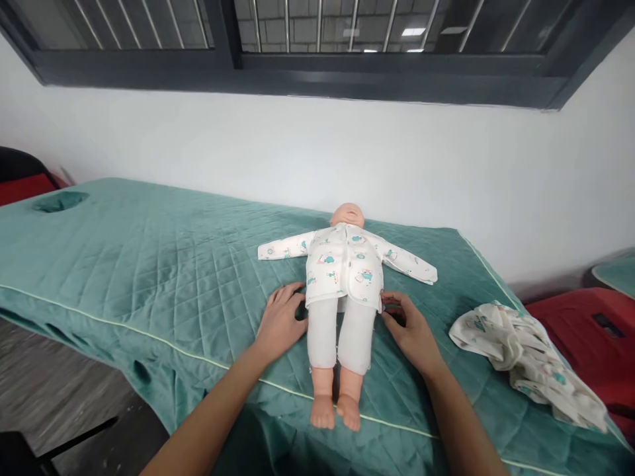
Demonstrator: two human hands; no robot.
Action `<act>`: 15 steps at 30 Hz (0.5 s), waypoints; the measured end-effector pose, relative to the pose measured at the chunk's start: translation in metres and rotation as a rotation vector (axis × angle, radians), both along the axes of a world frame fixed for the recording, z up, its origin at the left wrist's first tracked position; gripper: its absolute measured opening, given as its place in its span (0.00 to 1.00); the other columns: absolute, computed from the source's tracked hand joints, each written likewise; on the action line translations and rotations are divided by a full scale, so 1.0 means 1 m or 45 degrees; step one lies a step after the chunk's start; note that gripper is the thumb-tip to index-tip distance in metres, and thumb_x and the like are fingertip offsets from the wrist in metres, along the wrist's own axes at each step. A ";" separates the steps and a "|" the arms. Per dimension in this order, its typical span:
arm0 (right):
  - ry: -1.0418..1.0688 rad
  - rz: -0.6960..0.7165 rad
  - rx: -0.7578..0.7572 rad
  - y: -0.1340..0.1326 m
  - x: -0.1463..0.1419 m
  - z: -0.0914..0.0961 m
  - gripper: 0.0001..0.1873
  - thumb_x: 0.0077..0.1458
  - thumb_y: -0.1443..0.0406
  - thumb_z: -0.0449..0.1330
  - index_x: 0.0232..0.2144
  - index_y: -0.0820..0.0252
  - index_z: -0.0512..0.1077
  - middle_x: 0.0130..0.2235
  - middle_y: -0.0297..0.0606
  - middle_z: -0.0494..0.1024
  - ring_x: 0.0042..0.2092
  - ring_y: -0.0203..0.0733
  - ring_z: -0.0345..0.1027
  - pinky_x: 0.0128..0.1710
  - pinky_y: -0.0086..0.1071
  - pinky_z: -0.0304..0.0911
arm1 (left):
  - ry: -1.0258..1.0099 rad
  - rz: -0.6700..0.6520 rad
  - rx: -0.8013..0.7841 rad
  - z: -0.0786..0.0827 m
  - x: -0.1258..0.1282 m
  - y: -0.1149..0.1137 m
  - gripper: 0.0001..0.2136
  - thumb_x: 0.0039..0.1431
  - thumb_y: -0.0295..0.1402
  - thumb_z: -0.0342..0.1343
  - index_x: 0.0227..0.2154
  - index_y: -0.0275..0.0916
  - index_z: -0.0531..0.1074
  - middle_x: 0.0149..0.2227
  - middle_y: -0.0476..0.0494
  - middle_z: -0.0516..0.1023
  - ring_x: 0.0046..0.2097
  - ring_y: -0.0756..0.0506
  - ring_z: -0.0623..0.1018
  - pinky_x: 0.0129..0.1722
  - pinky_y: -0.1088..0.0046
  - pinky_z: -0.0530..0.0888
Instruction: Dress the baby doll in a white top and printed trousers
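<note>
A baby doll (342, 291) lies on its back on a green quilted table (163, 277), head toward the wall and bare feet at the near edge. It wears a white printed top and white trousers, sleeves spread out. My left hand (280, 320) rests by the doll's hip on its left side, fingers curled against the trouser waist. My right hand (409, 327) sits at the other hip, fingertips pinched at the hem of the top. What the fingers hold is not clear.
A crumpled white printed garment (526, 357) lies on the table's right end. A face hole (59, 200) opens at the table's far left. A red seat (590, 330) stands to the right, a white wall and dark window frame behind.
</note>
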State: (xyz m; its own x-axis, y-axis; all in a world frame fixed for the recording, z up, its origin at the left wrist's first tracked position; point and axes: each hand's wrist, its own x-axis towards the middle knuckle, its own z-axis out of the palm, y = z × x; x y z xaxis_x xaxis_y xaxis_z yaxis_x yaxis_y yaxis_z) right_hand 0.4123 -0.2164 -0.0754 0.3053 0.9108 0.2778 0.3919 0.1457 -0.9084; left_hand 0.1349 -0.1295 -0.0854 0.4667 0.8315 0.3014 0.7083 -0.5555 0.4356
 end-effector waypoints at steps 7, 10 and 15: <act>-0.382 -0.084 -0.029 0.008 -0.006 -0.003 0.14 0.52 0.63 0.61 0.43 0.54 0.72 0.40 0.38 0.77 0.42 0.48 0.69 0.46 0.45 0.64 | -0.027 0.007 -0.035 0.004 0.020 0.001 0.14 0.59 0.29 0.54 0.47 0.43 0.74 0.61 0.44 0.70 0.60 0.39 0.69 0.60 0.58 0.66; -0.498 -0.040 -0.022 0.009 -0.006 -0.005 0.13 0.52 0.64 0.60 0.42 0.55 0.71 0.40 0.38 0.75 0.42 0.47 0.68 0.44 0.42 0.63 | -0.056 -0.002 -0.019 0.004 0.028 0.000 0.17 0.62 0.29 0.51 0.52 0.43 0.72 0.61 0.42 0.70 0.60 0.39 0.69 0.58 0.58 0.67; -0.636 -0.083 -0.046 0.011 -0.008 -0.005 0.02 0.53 0.64 0.57 0.32 0.55 0.67 0.36 0.36 0.73 0.40 0.47 0.66 0.40 0.40 0.61 | -0.130 -0.005 -0.041 0.002 0.027 0.000 0.15 0.64 0.31 0.50 0.51 0.42 0.74 0.59 0.42 0.71 0.58 0.39 0.71 0.58 0.60 0.68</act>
